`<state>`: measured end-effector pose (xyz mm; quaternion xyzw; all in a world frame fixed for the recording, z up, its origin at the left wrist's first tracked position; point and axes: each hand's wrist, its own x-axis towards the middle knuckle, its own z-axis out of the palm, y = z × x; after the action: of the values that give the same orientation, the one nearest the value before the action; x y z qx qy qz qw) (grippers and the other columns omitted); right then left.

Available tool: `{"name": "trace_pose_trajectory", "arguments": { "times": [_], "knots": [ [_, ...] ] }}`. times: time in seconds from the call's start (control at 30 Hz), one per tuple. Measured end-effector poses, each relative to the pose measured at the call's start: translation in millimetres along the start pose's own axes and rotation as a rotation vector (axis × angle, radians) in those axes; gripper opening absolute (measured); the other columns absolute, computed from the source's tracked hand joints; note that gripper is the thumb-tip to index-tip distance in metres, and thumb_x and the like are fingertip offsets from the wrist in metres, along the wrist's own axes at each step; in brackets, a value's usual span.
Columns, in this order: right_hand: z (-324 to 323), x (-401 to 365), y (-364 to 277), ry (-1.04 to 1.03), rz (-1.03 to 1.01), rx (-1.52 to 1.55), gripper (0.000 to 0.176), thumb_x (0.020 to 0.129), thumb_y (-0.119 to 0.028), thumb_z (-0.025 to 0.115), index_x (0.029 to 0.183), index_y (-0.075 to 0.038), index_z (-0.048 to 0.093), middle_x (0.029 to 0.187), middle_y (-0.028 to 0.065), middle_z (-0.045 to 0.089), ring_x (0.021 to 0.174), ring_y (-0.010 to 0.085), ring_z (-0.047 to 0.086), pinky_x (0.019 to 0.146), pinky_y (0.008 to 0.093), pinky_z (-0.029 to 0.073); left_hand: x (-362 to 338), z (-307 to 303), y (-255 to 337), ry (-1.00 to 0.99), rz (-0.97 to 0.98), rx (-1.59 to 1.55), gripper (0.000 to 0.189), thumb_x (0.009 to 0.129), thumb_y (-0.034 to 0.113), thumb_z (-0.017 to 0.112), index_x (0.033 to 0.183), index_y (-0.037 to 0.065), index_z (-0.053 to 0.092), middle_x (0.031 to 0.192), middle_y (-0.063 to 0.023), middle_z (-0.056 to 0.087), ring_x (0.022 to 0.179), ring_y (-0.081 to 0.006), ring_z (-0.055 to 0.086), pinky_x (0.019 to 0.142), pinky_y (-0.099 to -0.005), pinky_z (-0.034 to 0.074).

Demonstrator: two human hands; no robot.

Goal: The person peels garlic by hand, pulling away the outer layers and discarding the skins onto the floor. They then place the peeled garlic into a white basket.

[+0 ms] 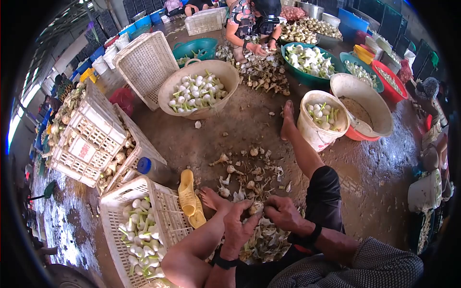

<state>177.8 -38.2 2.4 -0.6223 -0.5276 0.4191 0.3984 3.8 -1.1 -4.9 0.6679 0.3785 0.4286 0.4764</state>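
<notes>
My left hand [236, 224] grips a garlic bulb [256, 207] with dry, brownish outer skin, in front of my lap. Close at its right side is my right hand [286, 214], fingers closed in a pinch; what lies between them is hidden. Loose peelings [266, 240] are heaped between my legs, under both hands. Unpeeled garlic bulbs with stalks [230, 169] and skin scraps are scattered on the ground just ahead. To the left, a white plastic crate [165, 204] holds peeled white garlic with green stems [141, 235].
Yellow shoes [188, 197] lie beside my foot. Ahead are a beige basin [165, 96] of peeled garlic and a white bucket [319, 137]. Stacked crates [91, 139] lean at left. A co-worker [245, 24] crouches over a garlic pile beside a green tub [297, 74].
</notes>
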Motion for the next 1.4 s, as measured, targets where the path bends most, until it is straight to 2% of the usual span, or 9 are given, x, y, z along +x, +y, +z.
{"name": "trace_pose_trajectory", "arguments": {
  "times": [0.23, 0.33, 0.63, 0.87, 1.07, 1.13, 1.2, 1.23, 1.4],
  "knots": [
    [-3, 4, -13, -0.088, 0.065, 0.101, 0.021, 0.085, -0.013, 0.057, 0.092, 0.005, 0.064, 0.069, 0.0107, 0.062, 0.063, 0.0132, 0.057, 0.057, 0.032, 0.046, 1, -5, 11, -0.033, -0.293, -0.462, 0.034, 0.087, 0.005, 0.07, 0.118, -0.004, 0.059, 0.107, -0.01, 0.066, 0.094, -0.015, 0.064, 0.08, -0.027, 0.053],
    [-2, 1, -14, -0.129, 0.144, 0.199, 0.023, 0.087, -0.016, 0.057, 0.093, 0.005, 0.064, 0.069, 0.0069, 0.06, 0.063, 0.0114, 0.056, 0.056, 0.0301, 0.045, 0, -10, 6, -0.022, -0.289, -0.515, 0.036, 0.088, 0.005, 0.069, 0.121, -0.005, 0.057, 0.109, -0.0099, 0.065, 0.096, -0.0147, 0.063, 0.081, -0.0261, 0.053],
    [-9, -3, -23, -0.144, 0.114, 0.12, 0.021, 0.089, -0.015, 0.059, 0.095, 0.004, 0.065, 0.072, 0.0066, 0.062, 0.065, 0.011, 0.056, 0.059, 0.0297, 0.047, -1, -11, 1, -0.065, -0.217, -0.272, 0.038, 0.085, 0.005, 0.071, 0.12, -0.004, 0.057, 0.108, -0.0084, 0.064, 0.099, -0.0148, 0.062, 0.088, -0.0287, 0.05],
    [-9, 0, -1, -0.107, -0.027, 0.046, 0.019, 0.087, -0.012, 0.059, 0.096, 0.003, 0.065, 0.075, 0.008, 0.064, 0.07, 0.0102, 0.057, 0.063, 0.0302, 0.047, 1, -7, 3, -0.021, -0.035, -0.042, 0.038, 0.081, 0.012, 0.076, 0.113, -0.003, 0.062, 0.103, -0.0099, 0.067, 0.094, -0.0148, 0.064, 0.082, -0.0288, 0.052],
    [0, 4, 5, -0.065, 0.027, 0.025, 0.016, 0.082, -0.01, 0.058, 0.09, 0.003, 0.063, 0.071, 0.0131, 0.062, 0.067, 0.0115, 0.056, 0.062, 0.0326, 0.047, -4, -8, 4, -0.039, -0.262, -0.266, 0.038, 0.084, 0.01, 0.073, 0.117, -0.004, 0.061, 0.105, -0.0094, 0.067, 0.094, -0.0149, 0.064, 0.082, -0.0307, 0.053],
    [3, 7, 26, -0.06, 0.039, 0.002, 0.015, 0.082, -0.01, 0.058, 0.088, 0.002, 0.062, 0.07, 0.0148, 0.061, 0.065, 0.0116, 0.056, 0.061, 0.0331, 0.047, -3, -12, 19, -0.087, -0.399, -0.547, 0.038, 0.088, 0.008, 0.069, 0.123, -0.002, 0.058, 0.108, -0.0104, 0.066, 0.093, -0.0166, 0.064, 0.08, -0.0316, 0.054],
    [11, 0, 65, -0.159, 0.017, -0.113, 0.013, 0.081, -0.012, 0.058, 0.085, -0.001, 0.063, 0.069, 0.0182, 0.06, 0.061, 0.0201, 0.059, 0.058, 0.0367, 0.048, -2, -14, 15, -0.073, -0.397, -0.698, 0.038, 0.09, 0.008, 0.065, 0.125, -0.002, 0.056, 0.109, -0.0121, 0.066, 0.092, -0.0185, 0.065, 0.079, -0.0318, 0.055],
    [14, -3, 85, -0.206, -0.183, -0.41, 0.012, 0.08, -0.014, 0.059, 0.084, -0.004, 0.064, 0.067, 0.0192, 0.059, 0.061, 0.0326, 0.061, 0.058, 0.0418, 0.048, -1, -16, 13, -0.06, -0.39, -0.844, 0.038, 0.092, 0.008, 0.062, 0.128, -0.002, 0.054, 0.111, -0.0138, 0.066, 0.092, -0.0204, 0.066, 0.078, -0.032, 0.056],
    [15, -18, 108, -0.397, -0.309, -0.533, 0.02, 0.084, -0.023, 0.061, 0.088, -0.004, 0.065, 0.075, 0.021, 0.062, 0.071, 0.0392, 0.062, 0.064, 0.0444, 0.049, -1, -23, 11, -0.05, -0.31, -1.162, 0.038, 0.097, 0.013, 0.054, 0.131, -0.002, 0.051, 0.115, -0.0191, 0.064, 0.092, -0.0239, 0.067, 0.076, -0.0361, 0.056]
  ]
}}
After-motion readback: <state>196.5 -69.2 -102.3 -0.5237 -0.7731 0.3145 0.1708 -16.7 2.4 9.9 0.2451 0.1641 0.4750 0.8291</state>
